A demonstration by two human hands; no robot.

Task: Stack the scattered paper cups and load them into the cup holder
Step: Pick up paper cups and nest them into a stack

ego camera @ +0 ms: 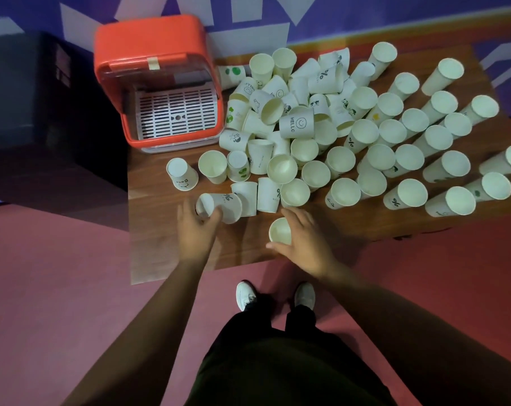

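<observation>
The left hand [197, 230] curls round a tipped white paper cup with a % mark [225, 207]. Just right of it, the right hand [302, 244] wraps an upright plain white paper cup [280, 231].

A tipped cup [296, 123] mid-pile read "HELLO" in black beside a smiley face. A black "%" sign stood on a heap-top cup [326, 76], on an upright cup [408, 197] near the front edge of the surface [160, 259], and on the lying cup [222, 205] that the left hand [194, 227] gripped. The finer print beneath it was illegible. The white wall letters [242, 10] were cut off and unreadable.
</observation>
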